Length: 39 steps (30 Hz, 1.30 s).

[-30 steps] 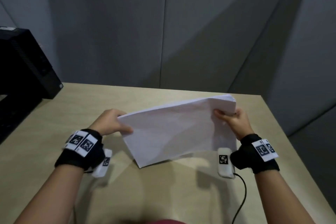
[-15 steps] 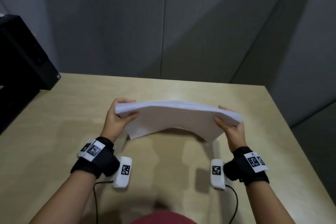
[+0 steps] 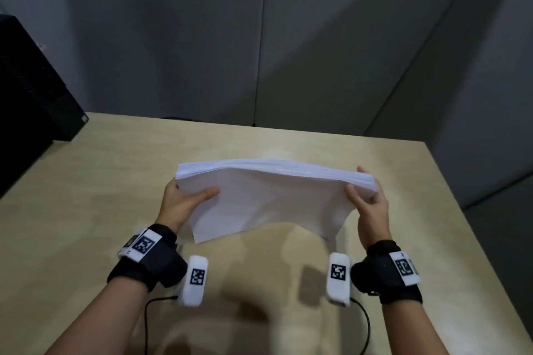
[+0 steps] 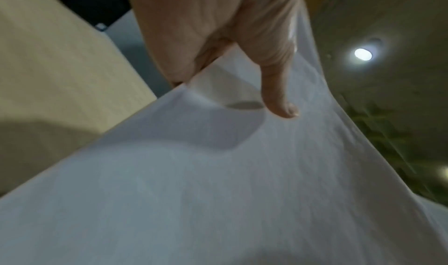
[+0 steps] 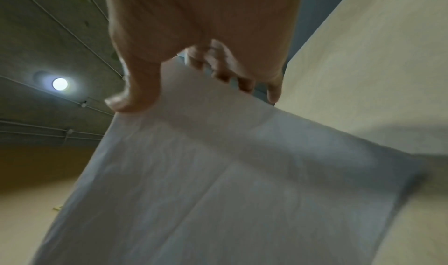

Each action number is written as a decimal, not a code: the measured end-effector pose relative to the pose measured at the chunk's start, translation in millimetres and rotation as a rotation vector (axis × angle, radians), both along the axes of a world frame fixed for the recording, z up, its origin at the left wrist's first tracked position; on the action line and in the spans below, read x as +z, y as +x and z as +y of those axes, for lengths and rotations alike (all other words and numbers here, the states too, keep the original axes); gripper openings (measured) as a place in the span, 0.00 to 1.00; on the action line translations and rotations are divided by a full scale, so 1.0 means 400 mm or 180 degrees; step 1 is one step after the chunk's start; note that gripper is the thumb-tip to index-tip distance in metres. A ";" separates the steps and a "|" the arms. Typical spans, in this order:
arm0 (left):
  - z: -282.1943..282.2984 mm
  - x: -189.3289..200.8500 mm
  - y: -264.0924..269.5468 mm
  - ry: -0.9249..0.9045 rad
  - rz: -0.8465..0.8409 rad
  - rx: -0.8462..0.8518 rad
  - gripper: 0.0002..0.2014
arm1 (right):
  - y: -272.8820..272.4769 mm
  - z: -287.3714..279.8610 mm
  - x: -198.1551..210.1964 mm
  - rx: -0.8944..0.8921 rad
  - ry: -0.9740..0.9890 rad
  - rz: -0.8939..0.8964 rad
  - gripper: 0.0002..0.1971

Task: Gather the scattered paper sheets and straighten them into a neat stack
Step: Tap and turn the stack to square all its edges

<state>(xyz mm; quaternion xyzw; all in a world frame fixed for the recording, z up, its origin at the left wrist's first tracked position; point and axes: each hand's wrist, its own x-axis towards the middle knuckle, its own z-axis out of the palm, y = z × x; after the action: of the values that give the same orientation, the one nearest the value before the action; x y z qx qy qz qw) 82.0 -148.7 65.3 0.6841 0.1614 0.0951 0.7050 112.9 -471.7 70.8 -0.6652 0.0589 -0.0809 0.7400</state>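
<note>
Paper stack [image 3: 268, 199]: held above the table [image 3: 86, 181] between both hands — its lower edge hangs further toward the person than half a second ago.
Left hand [image 3: 181, 204]: grips the stack's left end, thumb on the near face, as before.
Right hand [image 3: 372, 204]: grips the right end, thumb in front, fingers behind — grasp unchanged.
Black box [image 3: 31, 86]: far left of the table.

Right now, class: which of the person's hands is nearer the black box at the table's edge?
Left. The left hand holds the paper stack on the black box's side; the right hand holds the opposite end.
</note>
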 end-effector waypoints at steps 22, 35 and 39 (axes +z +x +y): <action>0.009 0.011 0.030 0.0140 0.0070 0.0058 0.10 | 0.033 -0.022 0.030 -0.0143 -0.0214 -0.0102 0.12; -0.126 0.405 0.090 0.2840 -0.1073 -0.1063 0.15 | 0.047 0.139 0.258 0.1339 -0.2520 -0.1006 0.43; -0.154 0.436 0.072 0.3312 -0.1239 -0.1096 0.07 | 0.030 0.145 0.219 0.0996 -0.1515 -0.1020 0.12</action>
<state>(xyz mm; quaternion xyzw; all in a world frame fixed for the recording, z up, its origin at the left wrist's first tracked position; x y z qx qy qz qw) 110.7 -210.4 239.7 0.9268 -0.1527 0.1699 0.2981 124.8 -413.6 158.5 -0.7993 -0.1818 -0.0813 0.5670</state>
